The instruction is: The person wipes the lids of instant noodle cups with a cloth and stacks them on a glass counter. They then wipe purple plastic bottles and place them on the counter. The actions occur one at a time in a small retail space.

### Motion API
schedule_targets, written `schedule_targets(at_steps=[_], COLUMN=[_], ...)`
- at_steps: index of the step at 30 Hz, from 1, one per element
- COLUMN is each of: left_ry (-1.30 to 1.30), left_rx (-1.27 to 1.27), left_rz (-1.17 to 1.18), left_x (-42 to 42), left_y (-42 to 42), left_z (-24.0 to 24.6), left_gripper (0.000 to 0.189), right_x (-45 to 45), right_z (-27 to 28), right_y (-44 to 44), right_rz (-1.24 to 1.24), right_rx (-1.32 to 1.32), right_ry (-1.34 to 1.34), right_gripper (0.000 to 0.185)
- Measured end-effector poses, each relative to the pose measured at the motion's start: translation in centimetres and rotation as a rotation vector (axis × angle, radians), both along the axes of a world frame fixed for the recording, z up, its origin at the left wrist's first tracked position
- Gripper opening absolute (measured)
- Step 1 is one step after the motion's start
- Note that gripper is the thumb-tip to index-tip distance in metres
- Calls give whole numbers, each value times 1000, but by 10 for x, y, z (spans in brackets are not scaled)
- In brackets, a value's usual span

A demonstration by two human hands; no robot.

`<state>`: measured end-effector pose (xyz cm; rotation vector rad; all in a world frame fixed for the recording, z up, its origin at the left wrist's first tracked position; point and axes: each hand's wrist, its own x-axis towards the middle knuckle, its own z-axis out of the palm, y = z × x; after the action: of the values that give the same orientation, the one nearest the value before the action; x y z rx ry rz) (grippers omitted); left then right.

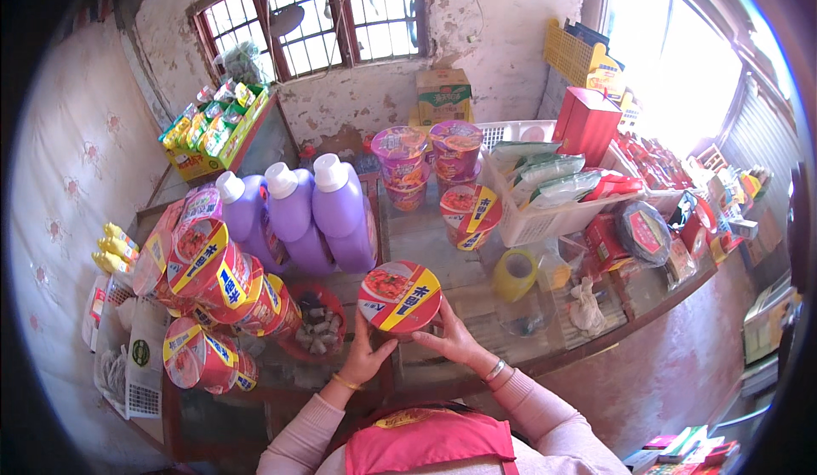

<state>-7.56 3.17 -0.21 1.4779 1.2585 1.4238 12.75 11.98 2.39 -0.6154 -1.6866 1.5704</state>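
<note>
Between both hands is a red instant noodle cup [399,296], its printed lid with a yellow band facing up. My left hand [367,355] grips the cup's lower left side, and my right hand [452,338] grips its lower right side. Another red noodle cup [471,215] stands farther back on the glass-topped counter [418,239]. Stacks of similar red cups [204,264] lean at the left. Purple cups [401,162] are piled two high at the back. Left of the held cup, a red basket [338,309] contains small grey pieces I cannot identify.
Purple detergent bottles [338,219] with white caps stand behind the left stacks. A white plastic basket [533,219] of green and red packets is at right, near a roll of yellow tape [514,274] and a crumpled cloth [586,308]. A snack display box [217,156] sits back left.
</note>
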Motion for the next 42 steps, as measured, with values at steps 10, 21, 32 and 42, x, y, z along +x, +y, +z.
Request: schedule_targets(at_steps=[10, 21, 32, 42], left_ry=[13, -73, -179, -149], left_rx=[-165, -260, -463, -586], left_rz=[59, 68, 43, -161], left_x=[1, -15, -3, -2], left_y=[106, 158, 137, 46], left_z=[-45, -45, -40, -8], left_gripper=[104, 107, 98, 36], right_x=[-13, -62, -75, -16], right_z=[-37, -76, -86, -15], right_y=[84, 144, 157, 116], right_rz=[-171, -383, -397, -13], right_rx=[115, 86, 120, 66], right_ry=[-66, -140, -19, -440], right_gripper=[101, 88, 61, 51])
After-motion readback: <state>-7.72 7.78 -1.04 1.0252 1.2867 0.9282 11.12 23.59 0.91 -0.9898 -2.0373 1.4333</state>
